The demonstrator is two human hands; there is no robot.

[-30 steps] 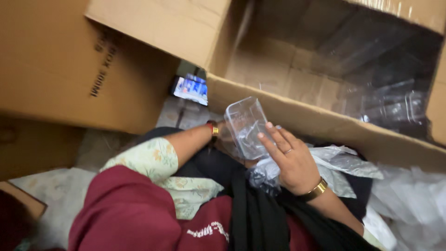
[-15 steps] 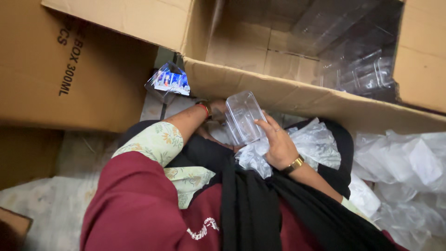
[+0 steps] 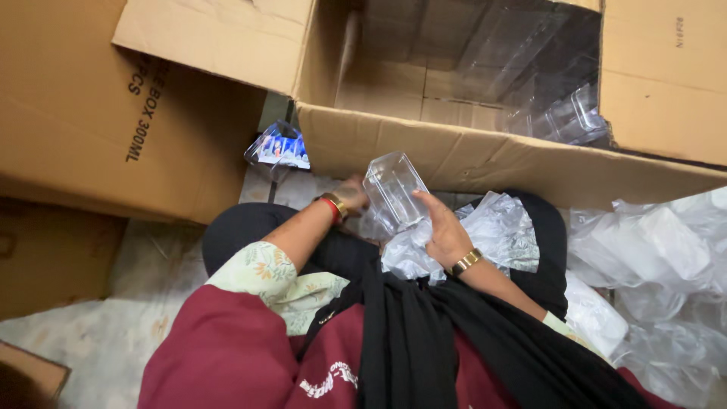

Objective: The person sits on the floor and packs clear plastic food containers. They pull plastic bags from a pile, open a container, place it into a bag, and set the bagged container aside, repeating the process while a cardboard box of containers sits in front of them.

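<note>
A clear plastic container (image 3: 394, 188), rectangular with rounded corners, is held over my lap. My right hand (image 3: 443, 233) grips its lower right side, thumb against the wall. My left hand (image 3: 351, 195) holds its left edge and is partly hidden behind it. Crumpled clear plastic wrap (image 3: 492, 235) lies on my lap under my right hand. Just beyond stands an open cardboard box (image 3: 469, 155) with several stacked clear containers (image 3: 564, 117) inside.
A large shut cardboard box (image 3: 98, 113) stands at the left. A small blue and white packet (image 3: 279, 148) lies in the gap between the boxes. Loose clear plastic bags (image 3: 659, 257) are piled at the right. Another cardboard corner (image 3: 30, 371) shows at bottom left.
The view has shifted, so the hands and container sit lower in frame. The container has tilted slightly, and both hands keep hold of it.
</note>
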